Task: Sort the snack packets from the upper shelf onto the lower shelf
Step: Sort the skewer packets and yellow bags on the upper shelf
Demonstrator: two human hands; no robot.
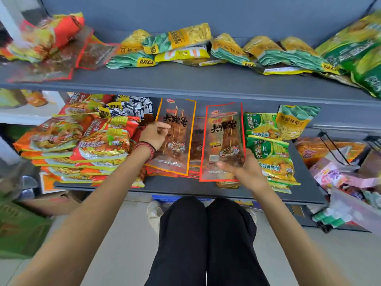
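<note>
Over the lower shelf (185, 189), our left grip (154, 135) pinches an orange-edged skewer packet (177, 129); our right grip (245, 170) clasps a red-edged skewer packet (223, 129) by its near end.

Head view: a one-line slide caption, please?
Left hand holds an orange-edged skewer packet, right hand a red-edged skewer packet, both over the lower shelf.

**One head-worn view, angled down**

A single wide-angle camera is looking forward and down from the person's head — it is sitting close to the lower shelf (181, 187), taking in the upper shelf (185, 79) along the top and curving the frame's edges.
</note>
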